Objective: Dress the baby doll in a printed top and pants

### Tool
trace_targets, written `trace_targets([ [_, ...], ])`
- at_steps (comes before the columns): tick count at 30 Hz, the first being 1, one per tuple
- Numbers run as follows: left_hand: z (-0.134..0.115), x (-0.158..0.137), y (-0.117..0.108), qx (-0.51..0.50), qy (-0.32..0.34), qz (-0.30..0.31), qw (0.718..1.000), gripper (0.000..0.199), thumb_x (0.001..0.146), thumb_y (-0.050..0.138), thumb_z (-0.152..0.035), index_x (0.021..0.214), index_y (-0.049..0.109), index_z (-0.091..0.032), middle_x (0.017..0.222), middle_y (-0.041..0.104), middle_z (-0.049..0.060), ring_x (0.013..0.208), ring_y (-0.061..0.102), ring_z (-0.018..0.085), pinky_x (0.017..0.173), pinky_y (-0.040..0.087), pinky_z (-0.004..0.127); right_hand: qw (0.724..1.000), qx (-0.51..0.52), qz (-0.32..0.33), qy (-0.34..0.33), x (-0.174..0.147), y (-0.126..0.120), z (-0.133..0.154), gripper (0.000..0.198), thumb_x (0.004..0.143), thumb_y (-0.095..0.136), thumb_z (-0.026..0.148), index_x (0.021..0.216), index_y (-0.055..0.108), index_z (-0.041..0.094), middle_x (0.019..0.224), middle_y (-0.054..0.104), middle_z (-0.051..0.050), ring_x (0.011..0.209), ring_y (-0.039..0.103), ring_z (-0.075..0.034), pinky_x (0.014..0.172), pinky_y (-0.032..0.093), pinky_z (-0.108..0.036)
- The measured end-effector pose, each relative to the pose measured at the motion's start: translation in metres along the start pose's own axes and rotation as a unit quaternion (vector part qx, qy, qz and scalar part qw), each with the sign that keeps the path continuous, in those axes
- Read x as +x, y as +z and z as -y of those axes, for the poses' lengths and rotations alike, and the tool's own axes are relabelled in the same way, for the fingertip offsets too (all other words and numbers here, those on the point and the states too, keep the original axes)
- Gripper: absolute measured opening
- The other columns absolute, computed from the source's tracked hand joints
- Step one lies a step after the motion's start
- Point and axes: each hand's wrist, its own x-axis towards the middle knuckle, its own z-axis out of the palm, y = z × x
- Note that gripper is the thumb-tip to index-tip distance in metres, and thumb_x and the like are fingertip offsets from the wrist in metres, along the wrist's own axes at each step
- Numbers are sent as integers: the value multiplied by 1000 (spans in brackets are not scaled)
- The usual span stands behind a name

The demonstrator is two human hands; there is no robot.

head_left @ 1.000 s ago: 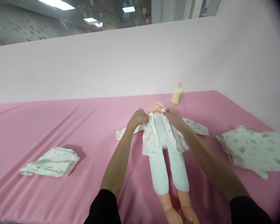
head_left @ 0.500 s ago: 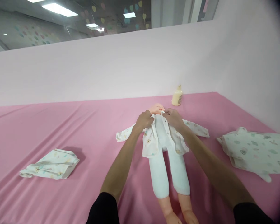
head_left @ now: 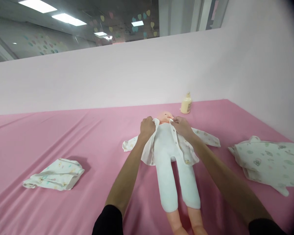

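Note:
A baby doll point(head_left: 167, 140) with a white cloth body lies on its back, its feet toward me. It wears a white printed baby jacket point(head_left: 186, 150), open down the front, with both sleeves spread out to the sides. My left hand point(head_left: 147, 126) is closed on the jacket's left front edge near the collar and holds it away from the chest. On the other side, my right hand point(head_left: 182, 125) pinches the right front edge beside the doll's neck. Snaps show along that right edge. The fingertips of my left hand are partly hidden.
A pink sheet point(head_left: 100, 143) covers the surface. Folded printed cloth point(head_left: 56, 173) lies at the left, and a larger printed garment point(head_left: 271, 161) at the right. Behind the doll's head a pale yellow pump bottle point(head_left: 186, 103) stands near the white wall point(head_left: 107, 78).
My left hand has moved slightly left, drawing the jacket's left front outward and baring more of the doll's chest. My right hand keeps its hold. The view has tilted up a little.

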Motion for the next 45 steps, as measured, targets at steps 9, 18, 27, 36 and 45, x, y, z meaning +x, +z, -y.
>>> trace_targets([
  [9,-4,7,8,-259,10,6,966,21,86,52,-26,96,66,-15,103,71,6,93,62,17,78,42,26,1000,-21,0,-5,3,1,-2,12,85,58,29,85,63,18,81,71,-3,68,62,-16,63,43,-26],
  [18,-12,2,18,-302,32,37,952,21,82,63,-34,88,68,-15,90,71,3,86,62,15,74,43,23,999,-31,0,-9,3,0,-4,14,83,60,30,84,64,18,79,71,-3,69,63,-17,62,43,-26],
  [27,-17,4,23,-244,68,13,967,22,87,58,-34,79,68,-16,85,71,4,80,60,15,71,41,25,1000,-7,3,-9,5,2,-5,12,82,60,27,86,66,17,84,73,-4,73,64,-16,66,44,-26],
  [36,-15,0,17,-108,107,33,988,30,93,46,-32,75,63,-16,84,68,6,80,60,18,72,41,27,1000,0,8,11,5,-1,-6,14,82,61,26,90,67,16,88,74,-5,80,67,-18,69,45,-26],
  [45,-20,-7,19,-16,68,15,997,35,95,44,-46,99,62,-16,100,68,14,97,63,28,77,42,32,1000,16,15,11,6,1,-6,11,84,59,26,88,65,17,80,73,-4,70,65,-17,65,45,-26],
])
